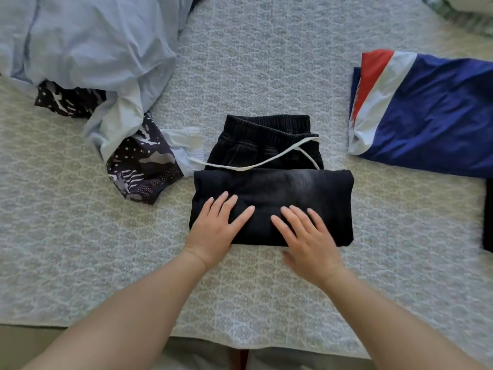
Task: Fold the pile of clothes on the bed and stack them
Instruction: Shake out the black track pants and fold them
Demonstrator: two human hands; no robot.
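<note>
Black drawstring trousers lie folded in the middle of the bed, the elastic waistband at the far side and a white cord across them. My left hand rests flat on the near left part of the folded fabric, fingers straight. My right hand lies flat on the near right part, fingers spread, its thumb off the near edge. A loose pile sits at the far left: a light blue shirt over a dark patterned garment. A folded navy garment with red and white stripes lies at the right.
The patterned grey bedspread covers the bed, and its near edge runs along the bottom of the view. A dark item shows at the right border. Greenish fabric lies in the far right corner.
</note>
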